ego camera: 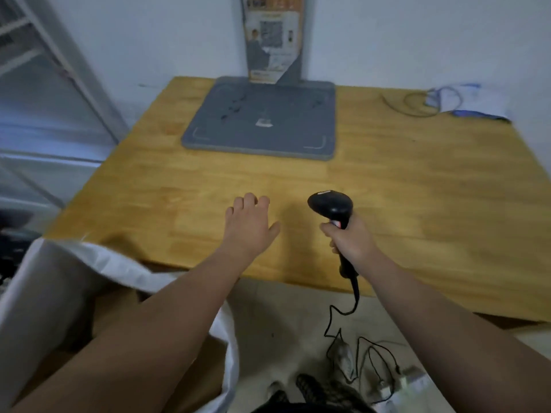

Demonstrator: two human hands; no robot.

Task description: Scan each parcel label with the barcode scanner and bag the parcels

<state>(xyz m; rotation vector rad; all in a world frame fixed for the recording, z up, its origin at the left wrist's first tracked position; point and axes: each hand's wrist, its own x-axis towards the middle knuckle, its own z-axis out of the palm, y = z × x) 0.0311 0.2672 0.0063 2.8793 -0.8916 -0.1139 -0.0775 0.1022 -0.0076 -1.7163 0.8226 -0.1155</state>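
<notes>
Right hand gripped barcode scanner handle; left hand hovered over wooden table, fingers loosely curled, holding nothing.

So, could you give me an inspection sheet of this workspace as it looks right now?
Surface: wooden table.
Job's things: scanner, held; white bag beside the table's near left corner; no parcel clearly seen.
Clutter: grey pad at the far edge.
Hands: left hand open over the table; right hand grips the scanner.
Cables: scanner cord hangs to the floor; loose cables at the far right.
Surroundings: white wall, metal shelf on the left.
</notes>
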